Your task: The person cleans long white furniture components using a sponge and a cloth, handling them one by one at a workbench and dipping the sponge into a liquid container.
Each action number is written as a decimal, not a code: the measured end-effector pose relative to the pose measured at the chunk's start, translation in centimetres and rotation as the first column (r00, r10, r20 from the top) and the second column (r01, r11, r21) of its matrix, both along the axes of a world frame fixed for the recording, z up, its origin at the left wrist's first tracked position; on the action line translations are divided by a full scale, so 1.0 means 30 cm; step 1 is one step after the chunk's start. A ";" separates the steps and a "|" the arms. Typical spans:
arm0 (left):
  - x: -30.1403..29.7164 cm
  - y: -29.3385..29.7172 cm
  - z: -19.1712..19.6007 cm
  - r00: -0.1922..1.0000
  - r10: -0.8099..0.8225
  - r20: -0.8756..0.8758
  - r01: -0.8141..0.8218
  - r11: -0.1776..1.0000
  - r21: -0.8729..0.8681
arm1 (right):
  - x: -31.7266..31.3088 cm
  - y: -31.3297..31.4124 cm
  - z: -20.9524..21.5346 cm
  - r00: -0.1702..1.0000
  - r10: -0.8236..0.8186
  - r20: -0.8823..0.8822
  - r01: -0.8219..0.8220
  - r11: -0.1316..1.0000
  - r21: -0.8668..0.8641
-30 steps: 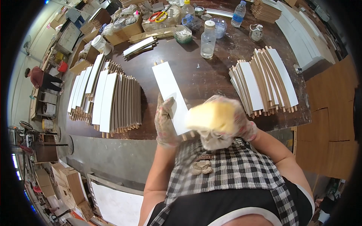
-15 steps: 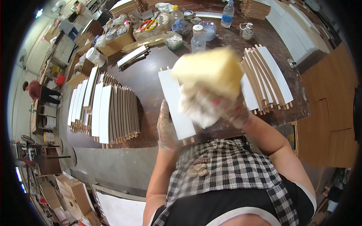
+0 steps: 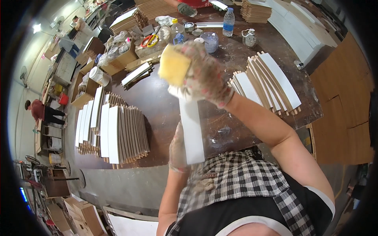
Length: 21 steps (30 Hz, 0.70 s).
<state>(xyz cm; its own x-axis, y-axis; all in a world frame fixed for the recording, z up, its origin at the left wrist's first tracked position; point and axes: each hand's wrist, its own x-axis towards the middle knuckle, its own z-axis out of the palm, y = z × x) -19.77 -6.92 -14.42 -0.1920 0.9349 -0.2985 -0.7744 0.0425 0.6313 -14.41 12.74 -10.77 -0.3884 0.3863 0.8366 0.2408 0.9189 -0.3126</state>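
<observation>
1. One white board [image 3: 193, 135] runs lengthwise in front of the person, its near end at the tabletop's [image 3: 163, 112] near edge, its far end hidden behind the right hand [image 3: 204, 72].
2. The gloved left hand [image 3: 178, 149] lies along the board's left edge; I cannot tell whether its fingers grip or only rest there.
3. The gloved right hand's fingers are closed round a yellow sponge [image 3: 174, 67], above the board's far end.
4. The board looks light, stiff and smooth, perhaps a little slippery to gloves; its long edges seem the best hold, sparing the white face. The sponge looks soft and easily squeezed.
5. Counted: one board in front, one sponge, one pair of scissors [image 3: 150, 41], and two piles, left [image 3: 122, 131] and right [image 3: 267, 82], their boards overlapping too closely to count.
</observation>
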 end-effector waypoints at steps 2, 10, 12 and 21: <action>-0.022 0.016 -0.036 1.000 0.020 -0.023 -0.021 0.999 -0.039 | -0.022 -0.093 -0.038 0.995 0.031 0.096 -0.028 0.999 -0.032; -0.141 0.118 -0.196 0.918 -0.056 0.393 0.026 0.996 0.081 | 0.029 -0.465 -0.176 0.596 0.493 -0.634 -0.710 0.693 -0.129; -0.138 0.116 -0.170 0.925 0.135 0.356 -0.134 0.991 -0.027 | 0.140 -0.378 -0.147 0.577 0.467 -0.670 -0.813 0.405 -0.418; -0.126 0.068 -0.109 0.992 0.125 -0.024 -0.125 0.992 0.013 | 0.372 -0.260 -0.166 0.900 0.340 -0.272 -0.409 0.446 -0.796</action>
<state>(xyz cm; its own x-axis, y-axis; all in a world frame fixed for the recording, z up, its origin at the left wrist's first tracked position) -23.55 -4.89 -17.70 -0.3149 0.9064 -0.2816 -0.7576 -0.0613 0.6499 -3.24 4.94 -15.75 -0.6326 0.7330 0.2500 -0.1123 0.2325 -0.9661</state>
